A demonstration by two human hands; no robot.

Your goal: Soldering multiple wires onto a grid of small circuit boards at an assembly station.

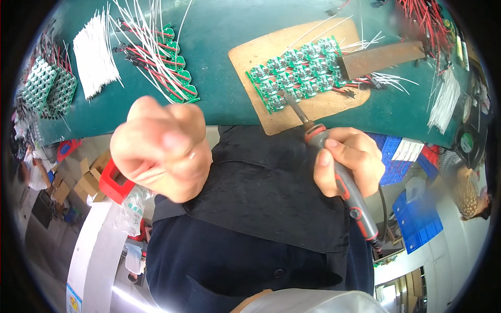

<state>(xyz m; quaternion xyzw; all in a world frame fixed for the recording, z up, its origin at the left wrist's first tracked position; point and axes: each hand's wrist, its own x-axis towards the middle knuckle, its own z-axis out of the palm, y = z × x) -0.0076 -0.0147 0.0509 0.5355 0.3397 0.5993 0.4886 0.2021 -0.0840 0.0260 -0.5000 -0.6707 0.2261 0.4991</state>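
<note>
In my right hand (355,161) is a soldering iron (349,193) with a grey and red handle. Its metal tip points up and left, at the near edge of a panel of green circuit boards (295,70). That panel lies on a tan board (271,122), with white and red wires running out from its far and right sides. A rusty metal bar (386,60) rests across the panel's right end. My left hand (162,148) is raised close to the camera, blurred, its fingers curled closed. Whatever it may hold is hidden.
On the green table (214,68) lie a strip of boards with red and white wires (180,73), a bundle of white wires (96,57), and board panels (44,81) at far left. Red wires (422,21) and more white wires (445,99) are at right. Blue crates (417,221) stand below.
</note>
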